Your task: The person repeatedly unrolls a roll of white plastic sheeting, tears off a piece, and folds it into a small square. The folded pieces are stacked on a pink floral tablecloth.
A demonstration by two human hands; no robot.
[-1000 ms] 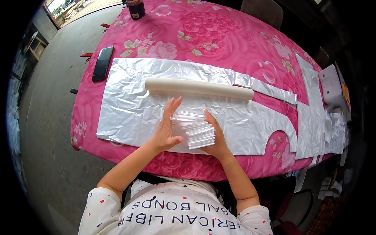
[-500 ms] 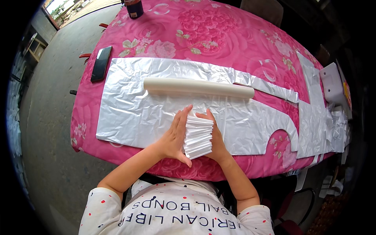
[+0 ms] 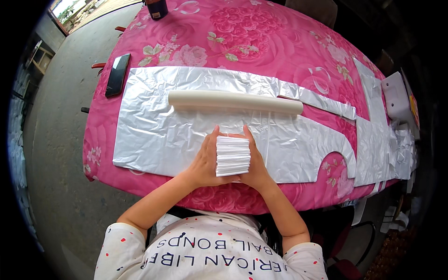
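Between my two hands is a neat stack of white folded paper pieces (image 3: pixel 233 157), their edges turned up toward me. My left hand (image 3: pixel 205 161) presses its left side, and my right hand (image 3: pixel 256 163) closes on its right side. The undersides of both hands and of the stack are hidden. Below them, a silvery plastic sheet (image 3: pixel 149 135) with a curved cut-out at its right end lies spread on the table. Just beyond my hands, a pale cardboard tube (image 3: pixel 235 101) rests across the sheet.
A pink floral cloth covers the table (image 3: pixel 275 42). A dark phone (image 3: pixel 117 74) lies at the left edge, and a dark container (image 3: pixel 157 8) stands at the far left. More silvery sheeting (image 3: pixel 373 149) and a white plastic box (image 3: pixel 396 98) are at the right.
The stack was loose and slanted; now its edges are even. My hands have drawn in around it, with the left thumb no longer sticking out below.
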